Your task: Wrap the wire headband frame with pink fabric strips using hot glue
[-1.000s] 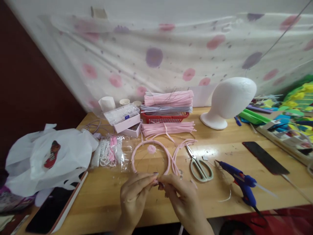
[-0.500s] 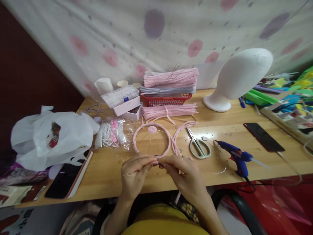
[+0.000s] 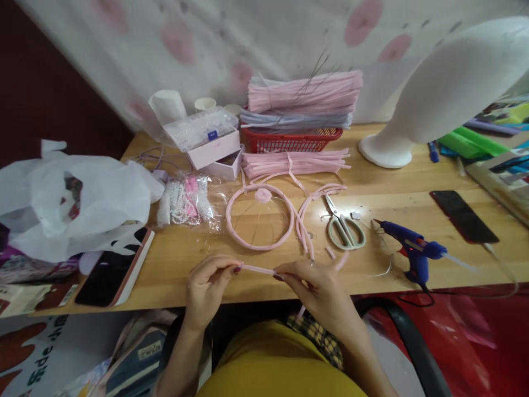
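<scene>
A pink pipe cleaner (image 3: 257, 269) is stretched between my two hands near the table's front edge. My left hand (image 3: 209, 284) pinches one end between thumb and fingers. My right hand (image 3: 316, 292) pinches it farther right, and a pink length hangs below that hand. Just beyond lies a pink ring (image 3: 237, 237) with a small pink rosette (image 3: 263, 195) at its far side and thin wires across its middle. Curved pink strips (image 3: 303, 220) lie to the ring's right, beside white-handled scissors (image 3: 346, 230). Short pink offcuts (image 3: 330, 253) rest near my right hand.
Behind the ring are a pink bundle (image 3: 297, 164) and a red basket (image 3: 289, 143) stacked with more bundles. A blue glue gun (image 3: 413, 248), a phone (image 3: 465, 216) and a white foam head (image 3: 454, 82) are at right. Bagged beads (image 3: 185, 201) and another phone (image 3: 113, 270) are at left.
My hands have drawn apart, so a length of pink pipe cleaner now shows between them. They have come away from the ring's near edge. The view has tilted down and come closer.
</scene>
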A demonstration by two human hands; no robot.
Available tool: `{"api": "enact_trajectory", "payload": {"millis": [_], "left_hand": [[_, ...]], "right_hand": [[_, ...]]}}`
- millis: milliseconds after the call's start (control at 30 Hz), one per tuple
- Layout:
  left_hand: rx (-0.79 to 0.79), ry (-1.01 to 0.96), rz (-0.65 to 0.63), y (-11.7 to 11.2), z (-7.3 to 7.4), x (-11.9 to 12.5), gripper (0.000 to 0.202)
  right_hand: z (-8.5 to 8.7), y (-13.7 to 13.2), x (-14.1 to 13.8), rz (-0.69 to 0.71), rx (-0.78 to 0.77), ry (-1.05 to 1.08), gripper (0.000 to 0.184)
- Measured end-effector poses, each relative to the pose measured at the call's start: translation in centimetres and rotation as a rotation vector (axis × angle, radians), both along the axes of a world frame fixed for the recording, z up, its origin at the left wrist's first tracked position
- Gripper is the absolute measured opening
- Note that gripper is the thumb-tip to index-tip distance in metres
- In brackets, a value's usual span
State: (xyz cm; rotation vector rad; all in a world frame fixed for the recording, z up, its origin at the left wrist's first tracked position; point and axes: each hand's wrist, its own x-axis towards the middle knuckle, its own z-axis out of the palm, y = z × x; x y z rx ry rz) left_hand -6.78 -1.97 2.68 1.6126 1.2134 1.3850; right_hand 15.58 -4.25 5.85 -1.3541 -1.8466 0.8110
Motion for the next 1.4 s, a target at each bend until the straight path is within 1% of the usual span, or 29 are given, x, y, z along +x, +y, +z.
{"api": "enact_trajectory", "payload": {"millis": [133, 300, 433, 533, 700, 967, 1200, 1400], "left_hand": [[-0.098, 0.024, 0.016, -0.1, -0.8, -0.2, 0.013], [-0.142, 0.053, 0.043, 1.4, -1.5, 0.1, 0.014], [-0.147, 0.121, -0.008, 2.6, -1.8, 0.2, 0.015], [-0.122, 0.194, -0.038, 3.0, -1.9, 0.4, 0.015], [-0.042, 0.29, -0.047, 3.1, -2.3, 1.0, 0.016], [0.024, 0.423, -0.123, 3.8, -2.8, 0.9, 0.016], [0.039, 0.539, -0.185, 4.4, -2.3, 1.3, 0.018], [0.051, 0.587, -0.234, 4.4, -1.9, 1.4, 0.017]], "right_hand": [[-1.2, 0.1, -0.3, -0.019, -0.038, -0.037, 0.024], [-2.1, 1.2, -0.5, -0.103, -0.017, -0.134, 0.028], [-2.7, 1.7, -0.7, -0.165, -0.05, -0.185, 0.027], [-3.1, 1.6, -0.7, -0.189, -0.089, -0.222, 0.025], [-3.2, 1.5, -0.3, -0.196, -0.143, -0.275, 0.023], [-3.0, 1.8, 0.4, -0.194, -0.143, -0.317, 0.024], [-3.3, 1.7, 1.1, -0.222, -0.15, -0.336, 0.024], [-3.2, 1.8, 1.9, -0.224, -0.147, -0.379, 0.025]]}}
